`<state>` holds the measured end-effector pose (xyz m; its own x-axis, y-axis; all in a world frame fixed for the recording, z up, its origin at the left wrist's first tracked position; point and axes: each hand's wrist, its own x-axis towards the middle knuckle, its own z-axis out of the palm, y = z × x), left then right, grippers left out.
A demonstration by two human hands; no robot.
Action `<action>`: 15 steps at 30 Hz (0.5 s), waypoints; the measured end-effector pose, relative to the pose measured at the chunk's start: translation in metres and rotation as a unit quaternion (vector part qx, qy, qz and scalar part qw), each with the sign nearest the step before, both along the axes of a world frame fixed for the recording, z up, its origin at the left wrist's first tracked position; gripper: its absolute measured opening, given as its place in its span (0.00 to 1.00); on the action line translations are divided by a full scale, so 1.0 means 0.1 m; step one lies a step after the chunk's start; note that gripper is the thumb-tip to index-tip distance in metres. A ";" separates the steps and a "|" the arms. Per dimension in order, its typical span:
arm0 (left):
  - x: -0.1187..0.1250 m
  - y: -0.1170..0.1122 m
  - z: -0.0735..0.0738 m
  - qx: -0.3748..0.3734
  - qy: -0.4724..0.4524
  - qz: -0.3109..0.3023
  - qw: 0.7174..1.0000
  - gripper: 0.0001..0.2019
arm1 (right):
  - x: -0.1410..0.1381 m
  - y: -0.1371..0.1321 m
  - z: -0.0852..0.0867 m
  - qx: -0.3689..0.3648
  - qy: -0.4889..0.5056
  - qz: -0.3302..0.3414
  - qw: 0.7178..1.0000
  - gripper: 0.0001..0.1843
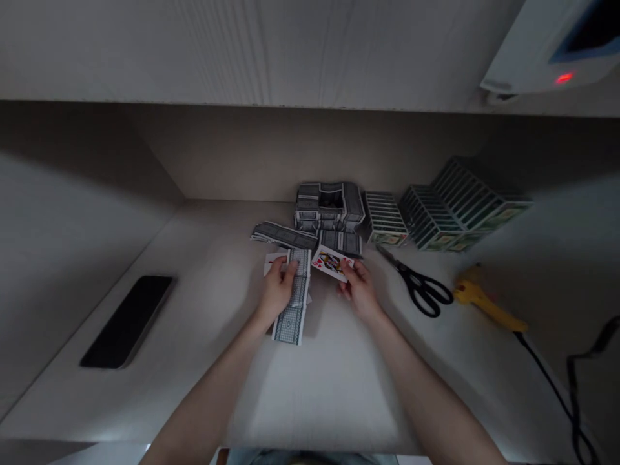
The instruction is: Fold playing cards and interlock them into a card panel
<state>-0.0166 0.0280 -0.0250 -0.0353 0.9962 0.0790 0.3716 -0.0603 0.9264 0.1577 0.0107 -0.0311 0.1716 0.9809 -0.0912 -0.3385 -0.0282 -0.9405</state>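
My left hand point(278, 292) rests on a spread of face-down playing cards point(293, 303) with grey patterned backs, fingers curled over their top edge. My right hand point(359, 289) pinches a face-up court card point(330, 262) with red pips, held just above the white desk point(320, 381). Behind both hands stands a small structure built of cards point(329, 205), with more loose cards point(283, 235) fanned to its left.
Black scissors point(420, 286) lie right of my right hand. A yellow glue gun point(484, 303) with a black cord lies further right. Rows of boxed card decks point(448, 210) stand at the back right. A dark phone point(126, 321) lies at the left.
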 end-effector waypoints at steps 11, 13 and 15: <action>0.00 0.01 -0.10 0.013 -0.002 0.007 1.000 0.12 | -0.03 -0.02 0.03 -0.013 0.016 -0.046 0.999 0.19; 0.01 0.01 -0.09 0.003 -0.031 0.004 1.000 0.11 | -0.03 -0.03 0.06 -0.012 0.013 -0.055 0.998 0.18; 0.02 0.00 -0.06 -0.013 -0.062 0.006 0.998 0.11 | -0.02 -0.05 0.08 -0.014 0.007 -0.050 0.999 0.17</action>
